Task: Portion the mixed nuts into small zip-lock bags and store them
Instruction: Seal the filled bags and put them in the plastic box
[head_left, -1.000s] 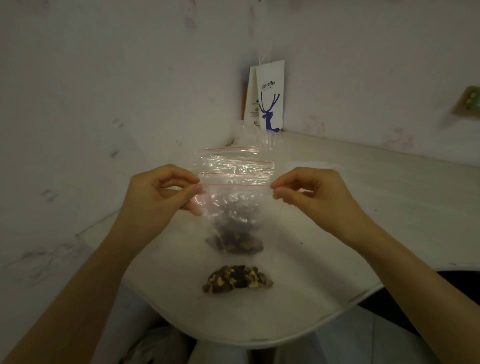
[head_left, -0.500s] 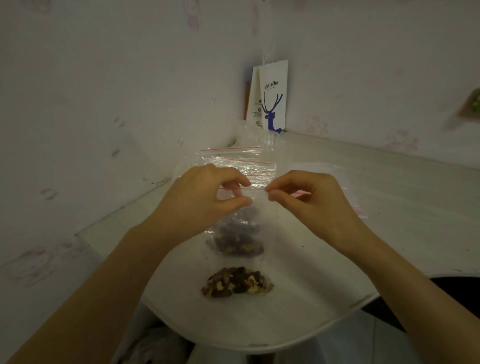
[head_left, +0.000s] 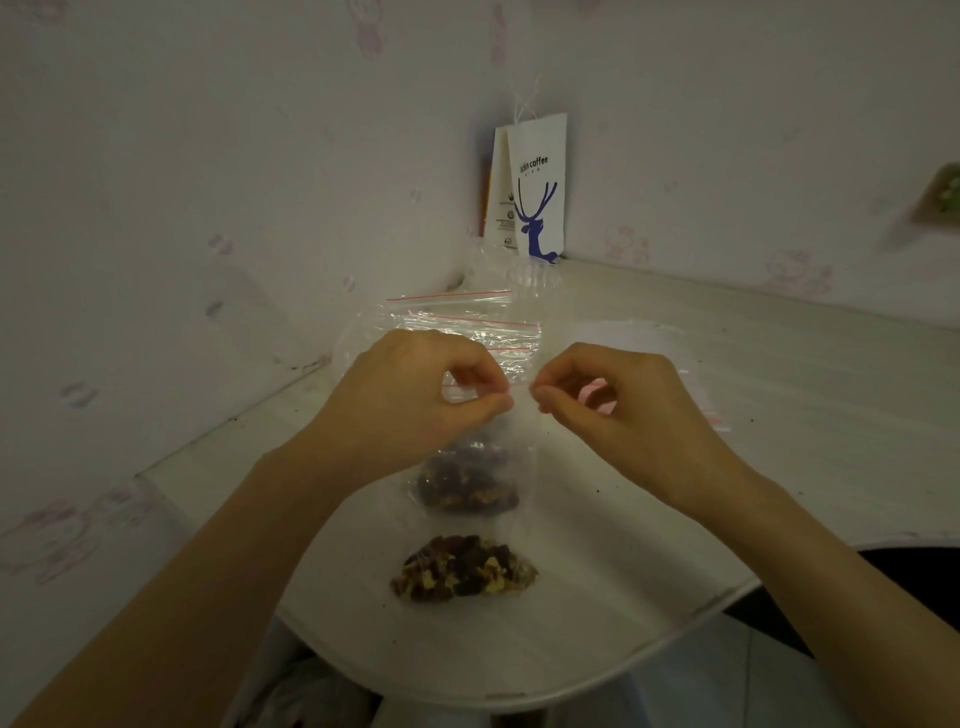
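Observation:
A small clear zip-lock bag (head_left: 470, 480) with a red seal line hangs above the white table (head_left: 649, 545), mixed nuts dark in its bottom. My left hand (head_left: 415, 400) pinches the seal between thumb and fingers, close to its right end. My right hand (head_left: 613, 410) pinches the seal's right end, fingertips almost touching the left hand's. A loose pile of mixed nuts (head_left: 462, 569) lies on the table just in front of the bag.
Several empty zip-lock bags (head_left: 467, 325) lie stacked behind my hands, and more plastic (head_left: 691, 374) lies to the right. A white paper coffee bag (head_left: 535, 192) stands in the wall corner. The table's curved front edge (head_left: 519, 696) is near my body.
My left hand has slid rightward along the seal from the bag's left end until it nearly meets my right hand. The bag of nuts hangs in the same place.

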